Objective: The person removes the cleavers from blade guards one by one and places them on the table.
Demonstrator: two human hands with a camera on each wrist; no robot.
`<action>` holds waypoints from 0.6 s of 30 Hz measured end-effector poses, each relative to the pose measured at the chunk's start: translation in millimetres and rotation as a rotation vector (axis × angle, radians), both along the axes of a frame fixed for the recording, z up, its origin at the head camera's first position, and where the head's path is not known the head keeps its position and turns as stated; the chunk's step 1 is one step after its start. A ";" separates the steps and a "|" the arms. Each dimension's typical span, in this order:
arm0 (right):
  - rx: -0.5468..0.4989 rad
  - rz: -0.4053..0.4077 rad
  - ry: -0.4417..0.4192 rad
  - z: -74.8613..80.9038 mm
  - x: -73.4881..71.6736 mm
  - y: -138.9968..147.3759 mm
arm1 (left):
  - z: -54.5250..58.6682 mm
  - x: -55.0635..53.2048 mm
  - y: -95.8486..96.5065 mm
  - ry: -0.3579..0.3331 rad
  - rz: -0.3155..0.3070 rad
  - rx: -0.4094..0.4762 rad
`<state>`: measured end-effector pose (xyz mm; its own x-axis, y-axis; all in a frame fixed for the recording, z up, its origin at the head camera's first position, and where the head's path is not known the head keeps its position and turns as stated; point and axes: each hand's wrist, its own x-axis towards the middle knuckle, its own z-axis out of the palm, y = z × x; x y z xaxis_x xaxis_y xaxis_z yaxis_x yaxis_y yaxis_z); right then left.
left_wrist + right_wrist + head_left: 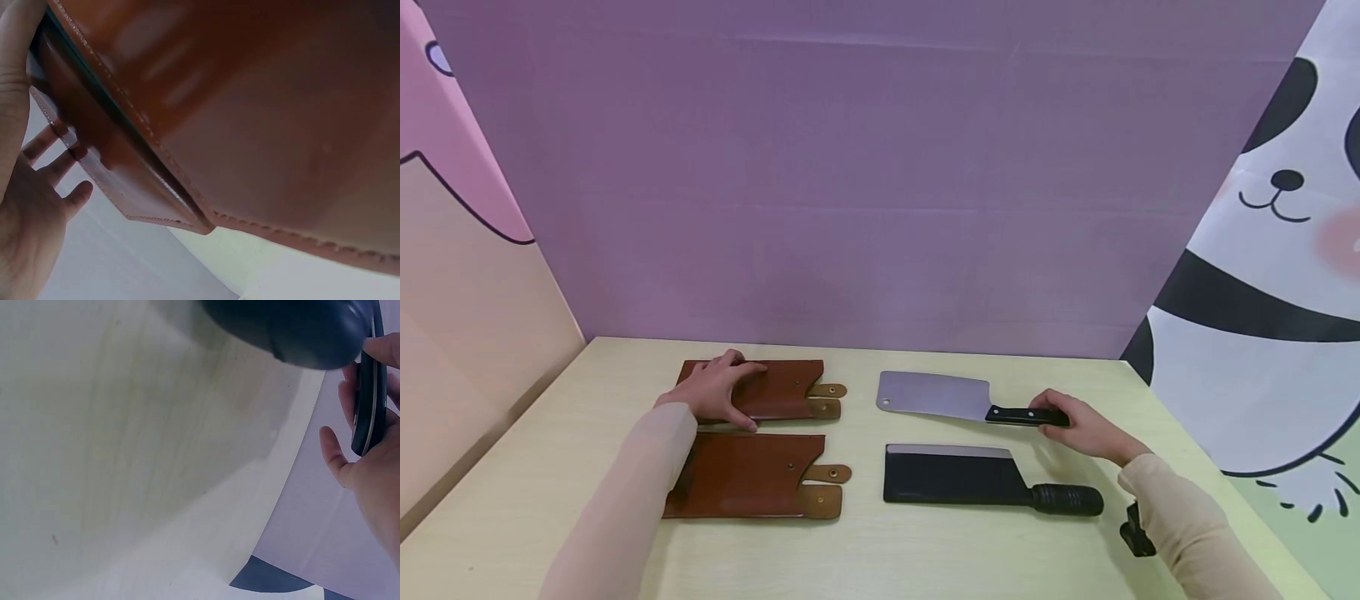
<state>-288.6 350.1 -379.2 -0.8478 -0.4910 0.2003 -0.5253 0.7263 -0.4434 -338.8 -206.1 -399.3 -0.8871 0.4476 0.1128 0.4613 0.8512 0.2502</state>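
Note:
My left hand point(711, 387) lies spread across the far brown leather knife sheath point(790, 387), thumb toward its near edge and fingers toward its far edge. In the left wrist view, the fingers point(59, 165) meet that sheath's edge. A second brown sheath point(745, 479) lies nearer, partly behind my left sleeve. My right hand point(1086, 427) grips the black riveted handle of a cleaver point(936, 393) whose broad steel blade points left. The right wrist view shows the handle point(370, 406) between thumb and fingers. Below it lies another cleaver point(955, 479) with a black blade and ridged black handle.
The pale wooden table point(760, 562) carries everything. A purple backdrop point(880, 183) rises behind its far edge, with a panda-printed panel point(1262, 350) on the right. Both sheaths have snap straps point(829, 473) at their right ends. A small black device point(1138, 533) hangs at my right wrist.

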 end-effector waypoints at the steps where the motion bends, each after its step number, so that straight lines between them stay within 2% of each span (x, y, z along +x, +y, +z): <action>1: 0.002 0.001 0.004 -0.1 -0.1 0.1 | 0.0 -0.1 0.0 -0.011 0.002 -0.002; 9: -0.001 0.007 0.026 -3.5 -2.1 2.1 | 5.5 2.6 1.5 -0.111 0.014 0.004; 18: 0.014 0.010 0.065 -6.7 -6.6 5.0 | 4.4 -0.3 0.5 -0.166 0.016 -0.012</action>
